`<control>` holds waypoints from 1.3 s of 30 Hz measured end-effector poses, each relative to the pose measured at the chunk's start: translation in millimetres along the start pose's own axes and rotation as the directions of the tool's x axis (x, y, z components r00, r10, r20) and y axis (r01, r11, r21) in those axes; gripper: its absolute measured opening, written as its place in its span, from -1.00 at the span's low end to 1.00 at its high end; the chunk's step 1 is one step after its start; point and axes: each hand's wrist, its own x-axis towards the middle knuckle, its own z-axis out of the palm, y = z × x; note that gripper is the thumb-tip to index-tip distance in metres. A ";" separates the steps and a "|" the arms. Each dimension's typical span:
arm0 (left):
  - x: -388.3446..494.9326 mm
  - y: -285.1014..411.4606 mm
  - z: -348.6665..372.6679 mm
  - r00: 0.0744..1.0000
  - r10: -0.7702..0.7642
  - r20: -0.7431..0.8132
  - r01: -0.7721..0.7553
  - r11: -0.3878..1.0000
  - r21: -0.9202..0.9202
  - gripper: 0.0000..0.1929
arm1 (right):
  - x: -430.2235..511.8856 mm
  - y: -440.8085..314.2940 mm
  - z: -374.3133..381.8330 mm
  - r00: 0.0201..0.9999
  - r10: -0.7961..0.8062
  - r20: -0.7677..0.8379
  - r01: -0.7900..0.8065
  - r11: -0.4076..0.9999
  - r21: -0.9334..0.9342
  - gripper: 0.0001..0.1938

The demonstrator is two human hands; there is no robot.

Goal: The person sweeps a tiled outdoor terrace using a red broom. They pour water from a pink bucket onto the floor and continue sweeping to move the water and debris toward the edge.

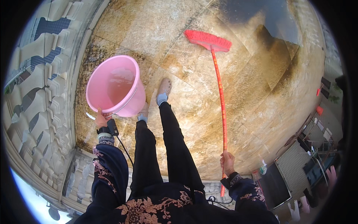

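My left hand (101,118) grips the near rim of a pink plastic bucket (131,98), which is tilted and has some water in it. The bucket's wire handle hangs down its side, its white grip near my hand. My right hand (228,162) is closed around the red pole of a broom (223,112). The broom's red bristled head (208,39) rests on the stained tile floor (179,64), bristles pointing away from me.
A stone balustrade (42,106) runs along the left and behind me. Dark wet patches and a puddle (260,16) lie on the floor at the upper right. Hanging laundry (304,204) and a dark panel (274,184) stand at the lower right.
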 end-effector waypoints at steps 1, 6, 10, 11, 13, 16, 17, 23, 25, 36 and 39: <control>0.5 -4.7 -1.1 1.000 0.011 0.004 -0.011 0.990 -0.139 -0.64 | 0.6 1.2 10.4 0.997 0.075 0.017 -0.075 0.997 -0.001 -0.60; 8.8 -17.3 -2.1 0.997 0.016 0.069 -0.014 0.999 -0.029 -0.54 | 66.0 -90.5 107.3 0.988 -0.061 0.144 0.039 0.988 0.150 -0.56; 7.0 -17.1 -7.4 0.995 0.021 0.103 -0.027 0.998 0.064 -0.51 | 142.2 -282.3 137.4 0.926 -0.375 0.030 0.366 0.917 0.157 -0.55; 5.3 -15.7 -8.2 0.993 0.007 0.116 -0.012 0.999 0.036 -0.51 | 148.6 -320.7 127.6 0.894 -0.445 0.048 0.433 0.887 0.158 -0.56; 2.3 -12.0 -4.5 0.988 -0.059 0.143 0.062 0.998 -0.020 -0.52 | 144.2 -350.8 108.4 0.874 -0.485 0.033 0.479 0.871 0.110 -0.57; -3.8 -8.1 12.5 0.981 -0.047 0.187 0.036 0.997 0.065 -0.54 | 110.5 -286.0 69.1 0.890 -0.456 0.021 0.453 0.888 0.081 -0.58; -6.0 -4.9 21.5 0.987 -0.110 0.116 0.104 0.993 0.057 -0.54 | 95.4 -249.2 57.0 0.917 -0.399 0.007 0.395 0.911 0.123 -0.58; -59.1 10.4 70.0 0.998 0.005 0.060 -0.013 0.989 0.147 -0.51 | 0.2 -42.3 -12.9 0.998 -0.041 0.046 0.035 0.992 0.118 -0.56; -79.7 25.9 81.4 0.998 -0.031 0.054 0.019 0.978 0.209 -0.56 | -4.7 -19.9 -22.8 0.997 0.040 0.063 -0.045 0.996 0.073 -0.57; -170.7 35.0 216.2 0.978 0.021 0.207 -0.053 0.987 0.150 -0.76 | 177.6 -300.4 -1.4 0.920 -0.391 -0.038 0.390 0.898 0.201 -0.57; -177.4 37.4 270.6 0.962 -0.008 0.272 -0.042 0.983 0.178 -0.74 | 221.1 -364.7 -51.4 0.867 -0.493 -0.064 0.497 0.858 0.126 -0.53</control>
